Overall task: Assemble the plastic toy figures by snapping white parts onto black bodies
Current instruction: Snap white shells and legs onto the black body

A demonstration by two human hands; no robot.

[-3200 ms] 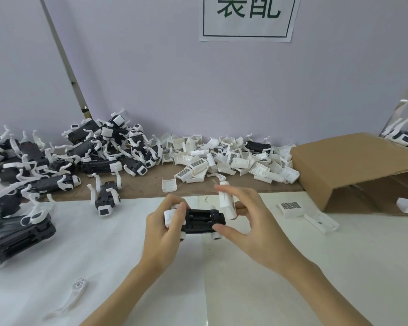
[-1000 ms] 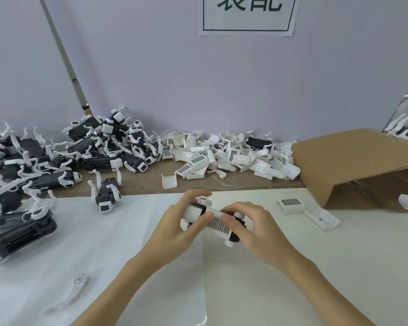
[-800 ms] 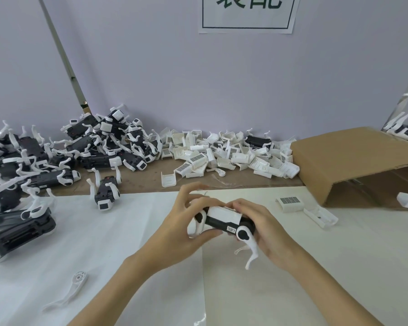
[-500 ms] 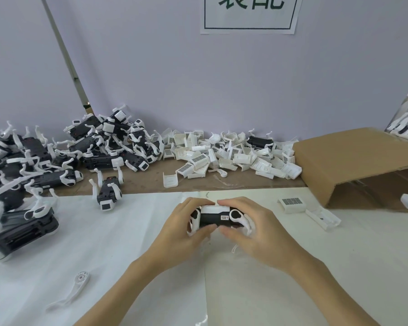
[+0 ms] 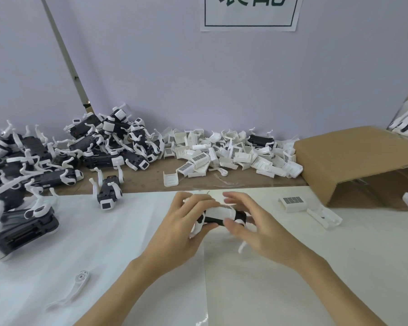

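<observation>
— Above the white table (image 5: 104,250), who holds the toy figure (image 5: 222,216)?

— Both. The left hand (image 5: 181,229) curls around its left end; the right hand (image 5: 257,227) pinches the right end, apparently, fingers blurred. Loose white parts (image 5: 233,154) lie heaped behind.

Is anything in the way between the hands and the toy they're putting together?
No. The left hand and right hand already hold the toy figure from both sides, above the white table. Nothing visible sits between them.

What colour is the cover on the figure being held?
White, on a black body; the cover shows in the head view.
</observation>
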